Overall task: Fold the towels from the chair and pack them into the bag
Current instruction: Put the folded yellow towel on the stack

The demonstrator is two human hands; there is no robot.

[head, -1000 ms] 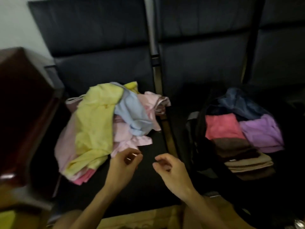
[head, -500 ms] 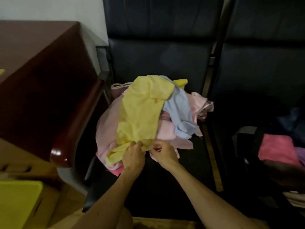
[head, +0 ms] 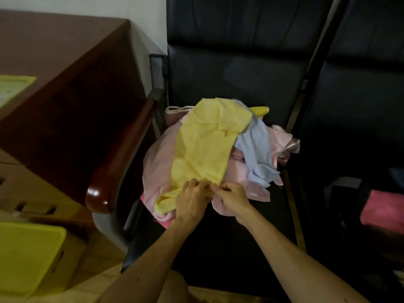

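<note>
- Where the head camera looks down on the black padded chair seat (head: 218, 241), a loose heap of towels lies on it, reaching back toward the backrest.
- Topmost on the heap is a soft yellow cloth towel (head: 203, 149), draped from the back of the pile down to its front edge.
- The left hand (head: 192, 200) has its fingers curled onto the lower hem of the yellow cloth towel (knuckles toward the camera). The right hand (head: 234, 200) pinches the same hem just beside it, so the two hands sit close together.
- A rumpled pale pink towel (head: 157, 169) spreads beneath the yellow one on the left and front. A crumpled light blue towel (head: 255, 147) lies against its right side.
- At the right edge, on the neighbouring seat, sits the dark open bag (head: 343, 191), with a folded coral-pink towel (head: 382, 211) inside it (only partly in frame).
- A glossy red-brown wooden armrest (head: 122, 158) runs along the chair's left, and a brown wooden desk (head: 54, 57) stands beyond it.
- A yellow plastic box (head: 28, 256) lies at the lower left.
</note>
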